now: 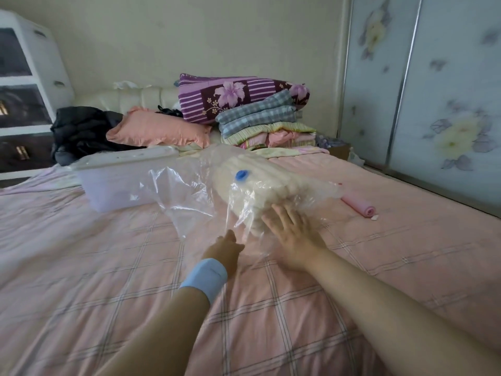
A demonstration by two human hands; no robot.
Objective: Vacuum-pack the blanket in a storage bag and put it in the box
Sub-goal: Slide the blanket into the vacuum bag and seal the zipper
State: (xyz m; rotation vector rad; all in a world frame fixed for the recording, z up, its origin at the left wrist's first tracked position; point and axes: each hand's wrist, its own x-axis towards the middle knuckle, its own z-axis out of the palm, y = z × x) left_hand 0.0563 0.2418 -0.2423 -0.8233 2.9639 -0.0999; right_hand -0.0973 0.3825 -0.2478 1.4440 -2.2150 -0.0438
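the box (119,183), stiff frosted plastic, sits lidded on the left of the bed (81,267). the bag (195,213) is thin, slick, crinkly film; the left hand (226,248), pinching its loose edge, could slip or tear it. the cream blanket (260,185), puffy and ribbed, lies inside the bag on the bed, and trapped air may spring it back. the right hand (294,234) presses it flat, fingers spread.

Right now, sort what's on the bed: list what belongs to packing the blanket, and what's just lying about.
For the job: storage bag, blanket inside it, blue valve, clear box.

Lying about: pink pillow, purple floral quilt, checked bedding stack, dark clothes.
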